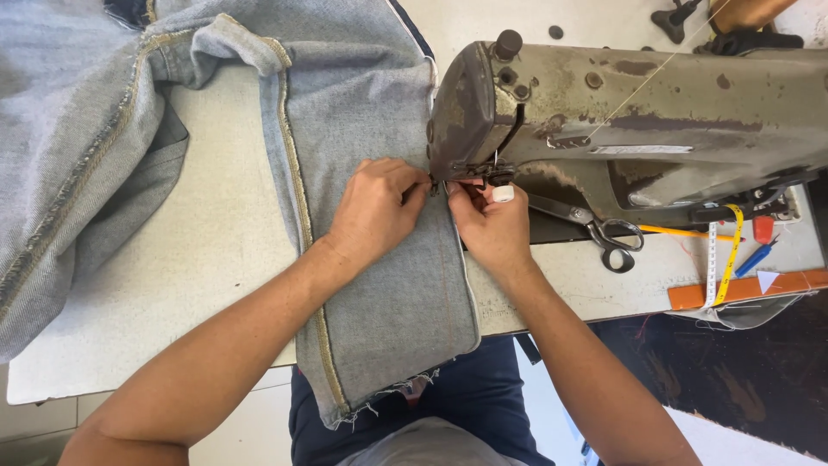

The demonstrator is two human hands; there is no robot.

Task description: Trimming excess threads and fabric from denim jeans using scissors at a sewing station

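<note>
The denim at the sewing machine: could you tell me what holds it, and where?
Both hands: the left hand and right hand pinch the denim by its edge at the presser foot.

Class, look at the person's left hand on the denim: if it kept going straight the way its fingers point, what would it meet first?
The left hand points toward the needle end of the old sewing machine. It would most likely meet the presser foot first, since its fingertips are already right beside it on the denim; the exact gap is hard to judge.
</note>
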